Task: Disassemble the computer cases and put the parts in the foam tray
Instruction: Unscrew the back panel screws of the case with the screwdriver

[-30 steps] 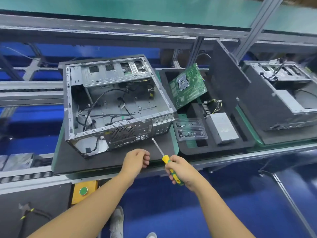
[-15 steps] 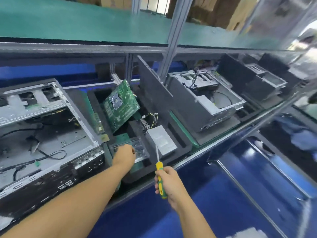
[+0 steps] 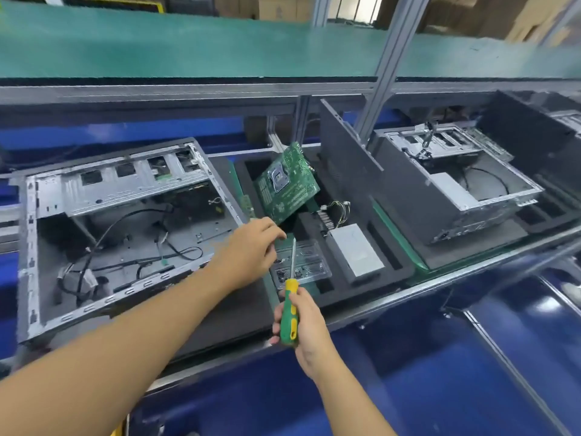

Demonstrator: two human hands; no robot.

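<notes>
My left hand [image 3: 251, 253] curls its fingers [image 3: 274, 231] over the little clear box [image 3: 311, 265] in the foam tray [image 3: 393, 272]. I cannot tell if they pinch a screw. My right hand [image 3: 303, 322] grips the screwdriver [image 3: 290, 313], tip pointing away. I think I am dropping screws in the box. Next I must reach left to the open case [image 3: 119, 228] and free more parts. The green board [image 3: 284, 184] leans in the tray's far end. Another case [image 3: 456, 190] sits right, under a green shelf [image 3: 188, 42].
</notes>
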